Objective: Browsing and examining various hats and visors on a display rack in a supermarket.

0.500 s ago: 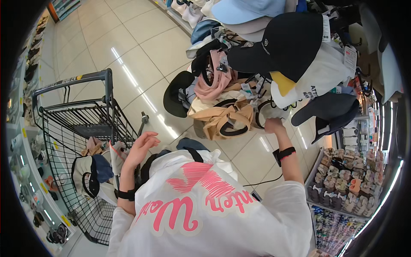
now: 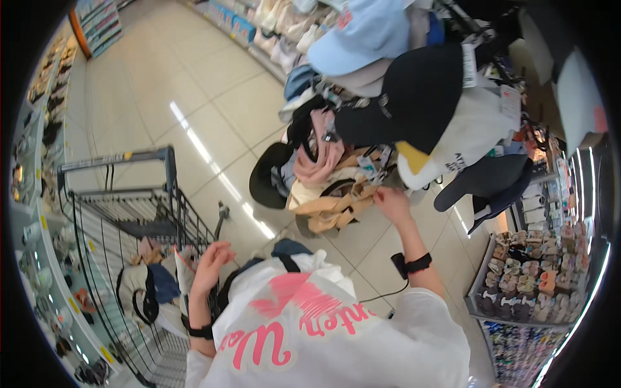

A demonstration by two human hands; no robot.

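Observation:
My right hand (image 2: 392, 205) reaches to the hanging hats on the display rack, its fingers closed at the right edge of a tan sun visor (image 2: 330, 213). The fingertips are partly hidden against the fabric. Behind the visor hang a dusty-pink one (image 2: 318, 158) and a black-brimmed hat (image 2: 270, 176). Over my hand are a white cap with a yellow patch (image 2: 414, 169) and a large black cap (image 2: 414, 97). My left hand (image 2: 212, 262) is held beside the shopping cart (image 2: 171, 174), empty, fingers loosely stretched out.
Several hats, among them a cream and navy one (image 2: 139, 294), lie in the cart at left. A light-blue cap (image 2: 362, 39) tops the rack. Shelves (image 2: 45, 194) line the left side. At right stands a bin of small packed goods (image 2: 530, 278). Pale floor tiles (image 2: 155, 84) run between.
My right hand has moved left from beside a pale cap to the tan visor, which has shifted and folded narrower. The whole view has turned slightly. My left hand stays by the cart.

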